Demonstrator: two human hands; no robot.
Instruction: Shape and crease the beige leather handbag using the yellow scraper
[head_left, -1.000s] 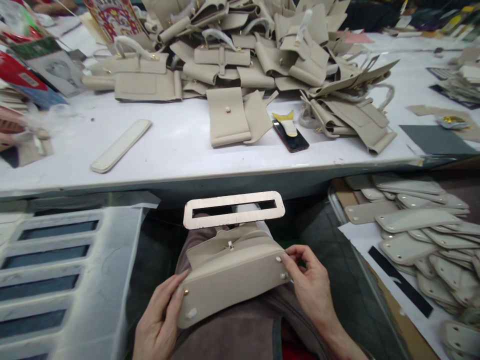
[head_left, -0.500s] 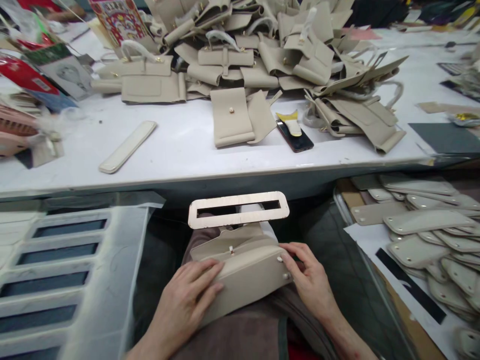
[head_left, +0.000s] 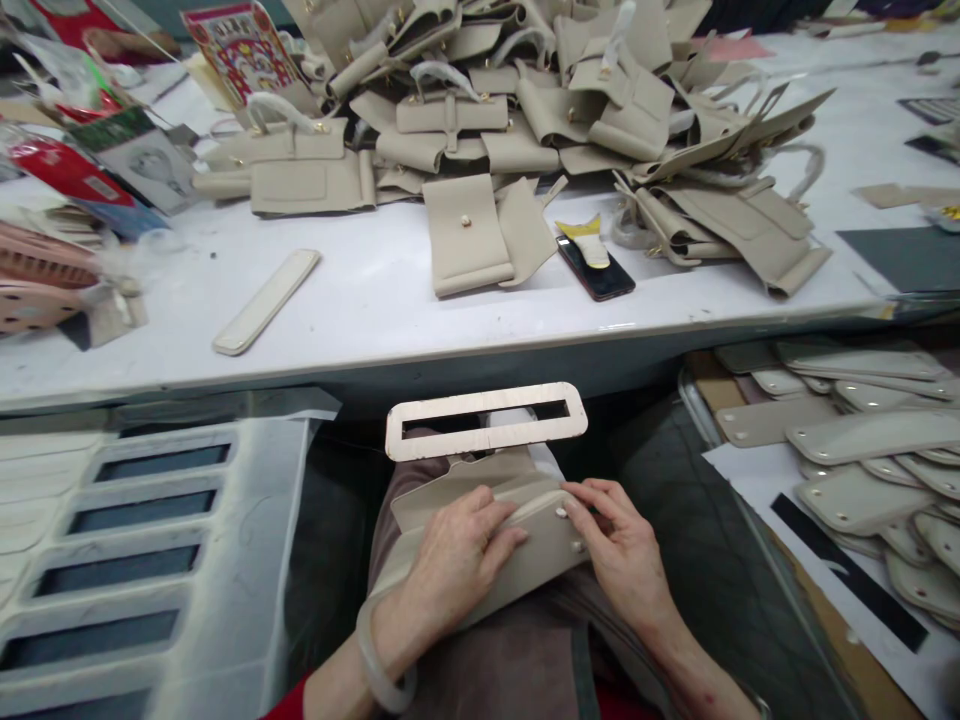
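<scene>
Item: beige bag (head_left: 544, 548), unfinished, on person's lap below counter (head_left: 360, 310) edge, bottom panel up, two studs at its right end.
L hand (head_left: 459, 562): flat on bag's panel, fingers spread wide, pale bangle (head_left: 373, 652) at wrist.
R hand (head_left: 624, 552): fingers narrow, pinching bag's right end by the studs.
Slotted template (head_left: 486, 420): just beyond bag, touching its far edge.
On counter: heap of beige bag parts (head_left: 525, 110), phone (head_left: 596, 268), padded strip (head_left: 267, 300).
R side, lower shelf: stacked base panels (head_left: 862, 440).
</scene>
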